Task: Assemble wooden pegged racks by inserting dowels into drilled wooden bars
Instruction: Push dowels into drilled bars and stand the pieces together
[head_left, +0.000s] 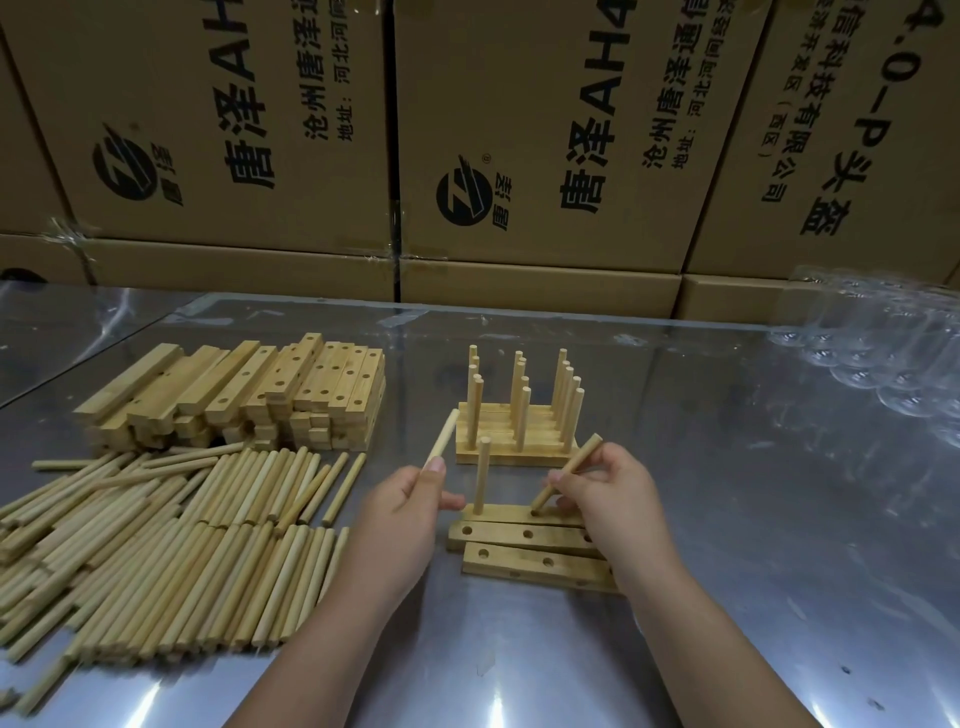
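Three drilled wooden bars lie side by side in front of me; the far bar has one dowel standing upright in its left hole. My right hand pinches a tilted dowel whose lower tip sits at the far bar's middle hole. My left hand pinches another dowel, held up in the air and leaning right. The middle bar and near bar show bare holes.
Finished racks with upright pegs stand just behind the bars. A stack of drilled bars and a wide heap of loose dowels fill the left of the shiny table. Cardboard boxes wall the back; clear plastic lies far right.
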